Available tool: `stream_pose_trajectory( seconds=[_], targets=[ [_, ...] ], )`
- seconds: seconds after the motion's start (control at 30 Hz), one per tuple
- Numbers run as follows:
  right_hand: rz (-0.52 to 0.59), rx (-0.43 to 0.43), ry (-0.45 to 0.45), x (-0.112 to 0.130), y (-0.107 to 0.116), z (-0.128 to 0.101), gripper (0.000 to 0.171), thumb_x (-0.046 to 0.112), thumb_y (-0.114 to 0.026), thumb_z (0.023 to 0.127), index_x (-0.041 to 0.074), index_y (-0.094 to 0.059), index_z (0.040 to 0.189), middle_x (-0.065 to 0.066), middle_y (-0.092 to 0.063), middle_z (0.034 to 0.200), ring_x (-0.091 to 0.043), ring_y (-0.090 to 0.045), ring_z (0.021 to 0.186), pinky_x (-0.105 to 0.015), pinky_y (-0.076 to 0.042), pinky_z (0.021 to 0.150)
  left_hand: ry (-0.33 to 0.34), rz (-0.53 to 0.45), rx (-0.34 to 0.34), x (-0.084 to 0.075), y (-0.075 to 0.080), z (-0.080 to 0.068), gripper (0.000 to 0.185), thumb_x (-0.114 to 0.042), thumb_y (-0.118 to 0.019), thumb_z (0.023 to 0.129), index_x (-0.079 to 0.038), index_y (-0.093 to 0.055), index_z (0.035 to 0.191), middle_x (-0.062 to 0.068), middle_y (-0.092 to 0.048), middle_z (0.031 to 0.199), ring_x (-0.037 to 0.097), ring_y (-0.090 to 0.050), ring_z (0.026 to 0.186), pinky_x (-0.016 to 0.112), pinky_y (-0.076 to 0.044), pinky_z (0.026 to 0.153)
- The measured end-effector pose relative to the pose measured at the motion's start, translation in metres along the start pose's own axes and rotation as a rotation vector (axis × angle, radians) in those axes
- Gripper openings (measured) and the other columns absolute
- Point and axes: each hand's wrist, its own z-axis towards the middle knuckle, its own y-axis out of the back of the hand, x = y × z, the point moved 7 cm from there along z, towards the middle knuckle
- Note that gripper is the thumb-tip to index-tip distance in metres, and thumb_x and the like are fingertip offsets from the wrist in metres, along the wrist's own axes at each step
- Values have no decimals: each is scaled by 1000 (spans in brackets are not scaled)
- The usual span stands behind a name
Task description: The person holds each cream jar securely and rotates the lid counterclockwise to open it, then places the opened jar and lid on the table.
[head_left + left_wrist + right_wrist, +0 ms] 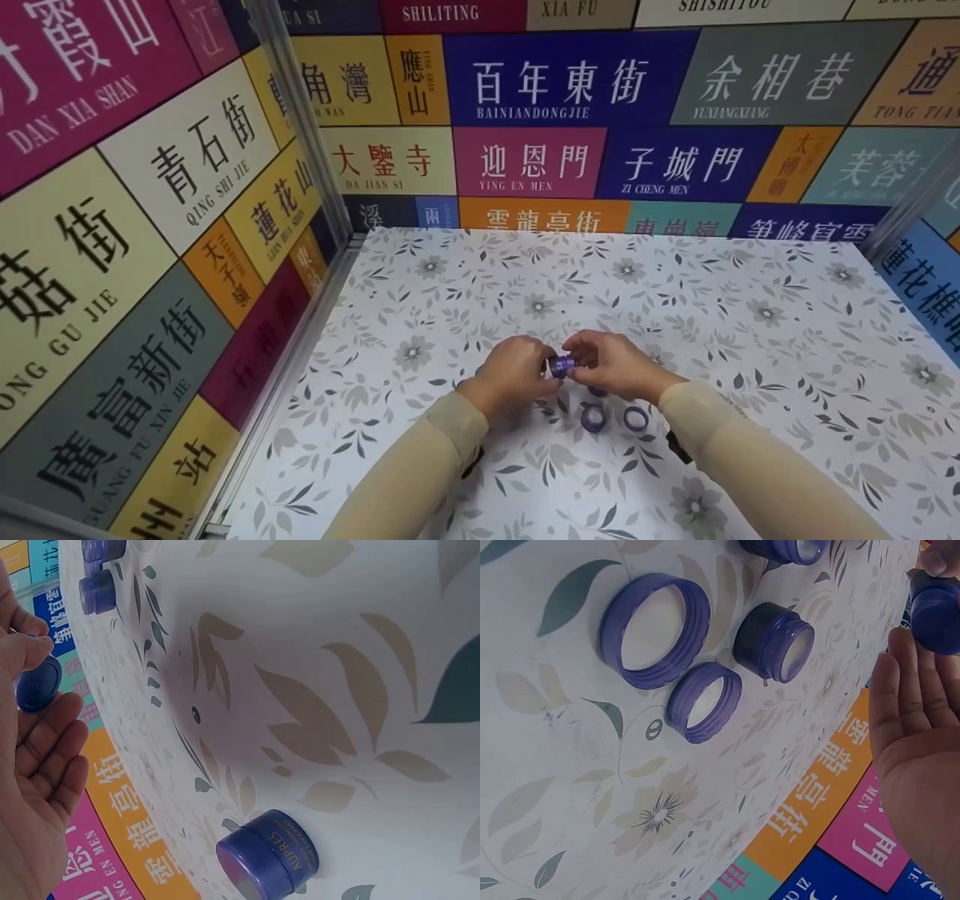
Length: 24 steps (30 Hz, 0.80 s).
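A small purple plastic cosmetic jar (560,365) is held up between both hands, just above the floral-patterned tabletop (750,315) near its middle. The left hand (516,373) pinches the jar with thumb and fingertips from one side; the right hand (611,364) pinches it from the other. In the wrist views the remaining fingers of each hand lie fairly straight beside the jar, so only the fingertips do the holding.

Judging from the loose purple screw lids on the table, the step in hand looks like twisting a lid on or off this jar. The next move probably calls for one hand to keep the body steady while the other turns the lid, keeping the jar level.

Below the hands, two open purple rings, likely lids lying with the hollow side up, rest side by side: a larger lid (655,631) and a smaller lid (704,702). Just beside them an uncapped purple jar (774,641) lies on its side. A capped purple jar marked AURES (268,853) lies tipped over nearer the left wrist. These pieces crowd the spot directly under the hands, so setting anything down there risks knocking them. Colourful sign panels with Chinese street names (570,82) wall in the table.
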Motion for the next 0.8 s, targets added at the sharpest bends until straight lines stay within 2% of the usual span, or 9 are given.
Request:
stream_pose_trajectory(
  seconds=[0.17,0.43,0.6,0.8],
  targets=[
    [-12,12,-7,-2,0,0,30,10,-75,83,6,-68,111,-1,-70,91,-18,-66,83,-31,-55,69,14,-2,15,3,-1,0,20,-35,-74,79,-16,-73,88,-7,-53,69,13,-50,63,31,-43,60],
    [-38,-28,-10,-6,3,-1,26,13,-78,81,6,-69,105,0,-70,88,-17,-66,79,-30,-55,65,32,-22,12,6,0,-3,21,-36,-74,79,-17,-73,88,-9,-55,69,13,-51,62,29,-42,58],
    [-78,-36,-12,-7,4,0,30,15,-80,80,5,-69,106,1,-70,89,-16,-66,79,-31,-55,67,32,-38,7,8,1,-4,20,-35,-75,78,-18,-73,87,-9,-54,67,12,-50,60,29,-41,57],
    [-109,-25,-37,-9,4,2,34,16,-81,79,3,-69,108,-1,-71,92,-16,-66,83,-35,-54,76,36,-37,10,11,2,-6,20,-35,-75,78,-18,-72,87,-10,-56,70,13,-52,64,30,-44,62]
  ],
)
